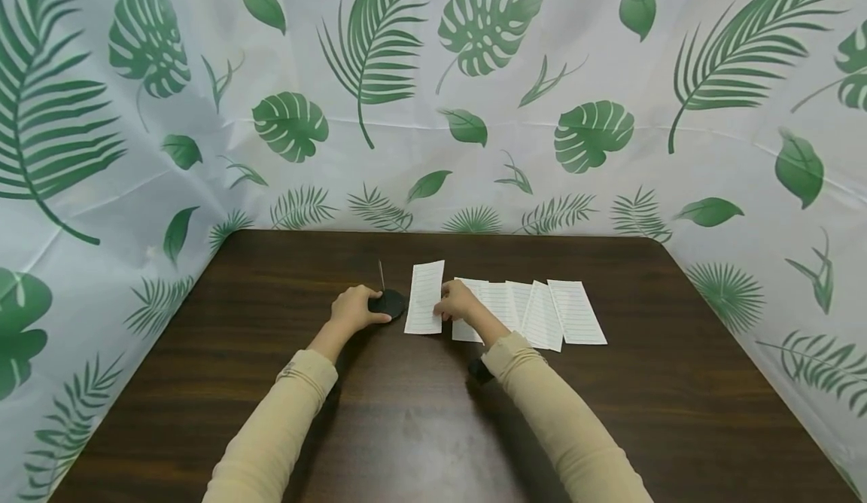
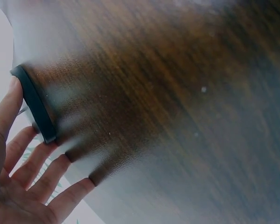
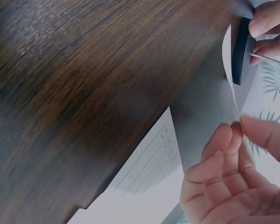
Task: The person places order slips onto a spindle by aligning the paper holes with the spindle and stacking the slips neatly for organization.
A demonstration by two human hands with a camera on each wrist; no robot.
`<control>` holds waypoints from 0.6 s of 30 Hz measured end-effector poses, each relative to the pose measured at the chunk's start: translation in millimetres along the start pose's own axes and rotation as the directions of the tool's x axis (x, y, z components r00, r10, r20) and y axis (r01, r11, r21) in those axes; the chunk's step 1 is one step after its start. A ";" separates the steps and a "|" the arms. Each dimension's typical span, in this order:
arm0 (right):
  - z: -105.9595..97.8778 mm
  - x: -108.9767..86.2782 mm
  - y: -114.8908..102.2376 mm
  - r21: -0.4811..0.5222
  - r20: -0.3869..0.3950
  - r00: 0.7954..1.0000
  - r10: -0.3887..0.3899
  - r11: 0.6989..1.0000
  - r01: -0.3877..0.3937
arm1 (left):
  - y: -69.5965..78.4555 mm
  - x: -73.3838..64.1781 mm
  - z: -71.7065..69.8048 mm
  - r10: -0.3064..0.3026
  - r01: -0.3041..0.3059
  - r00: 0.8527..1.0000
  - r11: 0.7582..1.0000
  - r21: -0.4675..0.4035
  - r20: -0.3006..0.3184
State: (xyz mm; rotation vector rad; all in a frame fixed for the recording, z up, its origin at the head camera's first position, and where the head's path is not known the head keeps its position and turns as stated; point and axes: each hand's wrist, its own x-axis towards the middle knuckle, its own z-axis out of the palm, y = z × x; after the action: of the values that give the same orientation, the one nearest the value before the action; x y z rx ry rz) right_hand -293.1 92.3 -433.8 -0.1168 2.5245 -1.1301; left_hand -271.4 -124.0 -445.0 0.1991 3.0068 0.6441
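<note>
A bill spike with a black round base (image 1: 389, 305) and a thin upright needle (image 1: 381, 274) stands on the table. My left hand (image 1: 351, 308) holds its base between thumb and fingers; in the left wrist view the base (image 2: 36, 105) shows edge-on. To its right, my right hand (image 1: 459, 301) pinches a lined white paper slip (image 1: 424, 298) by its right edge. The right wrist view shows that slip (image 3: 227, 56) edge-on between thumb and fingertips, its far end overlapping the spike's base (image 3: 243, 52).
Several more lined slips (image 1: 577, 312) lie overlapping in a row on the right, partly behind my right hand and forearm. Under them is a dark wood-grain table (image 1: 406, 413). A white cloth with green leaves (image 1: 406, 164) hangs behind the table's far edge.
</note>
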 end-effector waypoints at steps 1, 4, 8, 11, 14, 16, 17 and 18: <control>-0.5 4.1 4.2 0.009 -0.001 1.000 0.000 1.000 0.000 | 0.3 -0.1 -0.1 -0.001 0.001 1.000 1.000 0.001 -0.001; 2.2 22.9 24.2 0.044 -0.013 0.998 -0.055 0.998 0.055 | 0.8 -0.6 -0.3 -0.008 0.008 1.000 1.000 0.001 0.002; 14.3 70.3 77.8 0.062 -0.018 0.986 -0.163 0.985 0.164 | 0.5 -1.8 -0.4 -0.016 0.016 1.000 1.000 0.002 0.006; 16.2 83.9 97.1 0.074 -0.002 0.990 -0.138 0.988 0.137 | 0.7 -2.8 0.0 -0.017 0.017 1.000 1.000 0.002 0.009; 9.1 63.0 86.8 0.103 -0.010 0.987 -0.163 0.981 0.163 | 0.7 -2.7 0.5 -0.019 0.019 1.000 1.000 -0.002 0.010; 2.5 45.0 71.8 0.099 -0.019 0.993 -0.116 0.988 0.118 | 0.6 -1.8 0.7 -0.016 0.016 1.000 1.000 0.002 0.003; 0.1 39.9 68.4 0.103 -0.023 0.992 -0.121 0.987 0.122 | 0.5 -1.4 0.7 -0.016 0.016 1.000 1.000 0.002 0.000; -1.9 37.2 67.3 0.107 -0.023 0.992 -0.123 0.986 0.125 | 0.4 -1.0 0.6 -0.016 0.016 1.000 1.000 0.004 -0.001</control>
State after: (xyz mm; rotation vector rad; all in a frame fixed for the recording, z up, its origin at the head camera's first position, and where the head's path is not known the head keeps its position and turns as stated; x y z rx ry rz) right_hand -323.3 130.7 -493.2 -0.2397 2.4932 -1.3179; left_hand -270.3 -123.5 -445.4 0.1742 3.0074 0.6375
